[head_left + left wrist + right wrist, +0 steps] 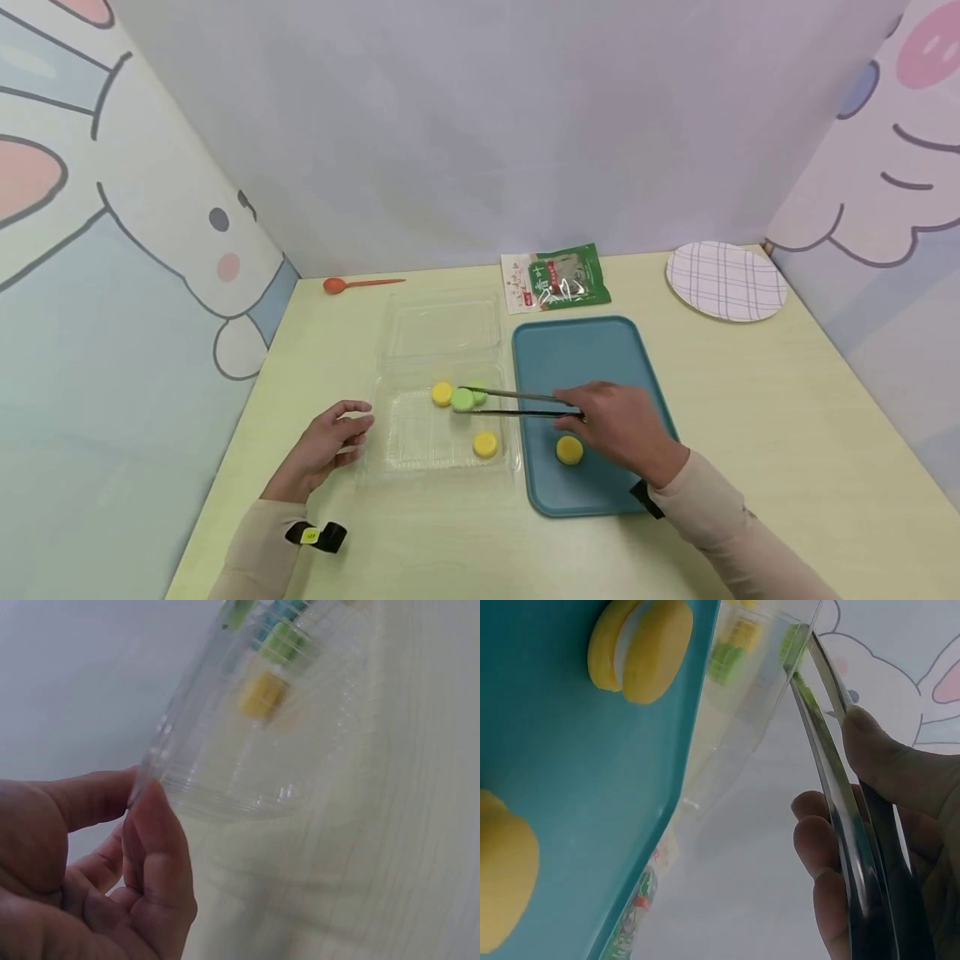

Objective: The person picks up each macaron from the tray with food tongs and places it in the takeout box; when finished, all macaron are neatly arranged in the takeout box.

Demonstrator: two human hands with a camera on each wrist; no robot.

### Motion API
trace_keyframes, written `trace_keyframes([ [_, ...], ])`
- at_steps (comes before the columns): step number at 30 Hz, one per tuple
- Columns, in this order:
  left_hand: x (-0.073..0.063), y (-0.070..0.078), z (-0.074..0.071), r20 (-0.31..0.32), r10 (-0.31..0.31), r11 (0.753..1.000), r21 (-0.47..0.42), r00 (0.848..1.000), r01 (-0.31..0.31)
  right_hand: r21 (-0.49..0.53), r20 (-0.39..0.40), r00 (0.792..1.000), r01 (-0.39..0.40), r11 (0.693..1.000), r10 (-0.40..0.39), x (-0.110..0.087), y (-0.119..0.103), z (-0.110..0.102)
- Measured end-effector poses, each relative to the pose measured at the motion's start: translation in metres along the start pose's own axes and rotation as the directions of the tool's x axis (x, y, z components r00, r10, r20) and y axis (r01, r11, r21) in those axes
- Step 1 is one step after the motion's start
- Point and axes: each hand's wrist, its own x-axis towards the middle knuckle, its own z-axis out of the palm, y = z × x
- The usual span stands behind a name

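My right hand (618,425) grips a pair of metal tongs (525,413), whose tips hold a green macaron (462,400) over the clear plastic container (420,433). Just behind it, another green macaron (479,390) partly shows. Two yellow macarons, one at the back (442,393) and one nearer the front (485,444), lie in the container. At the container's left side, my left hand (112,862) pinches the rim between thumb and finger. A yellow macaron (569,450) sits on the blue tray (555,350); the right wrist view shows a second one (506,874) there.
The container's lid (446,325) lies folded back behind it. Farther back are an orange spoon (335,286), a green-and-white food packet (557,279) and a checked plate (726,282). Cartoon-printed panels flank the table.
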Motion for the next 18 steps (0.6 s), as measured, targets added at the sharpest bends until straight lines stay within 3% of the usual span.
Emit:
trace_keyframes([
  [10, 0.001, -0.002, -0.001, -0.003, -0.001, 1.0, -0.004, 1.0, 0.001, -0.025, 0.092, 0.991, 0.099, 0.995, -0.096, 0.013, -0.011, -0.002],
  [18, 0.0, -0.002, 0.0, -0.002, 0.003, 1.0, -0.006, 1.0, -0.003, -0.019, 0.162, 0.979, 0.129, 0.991, -0.125, 0.021, -0.027, 0.0],
])
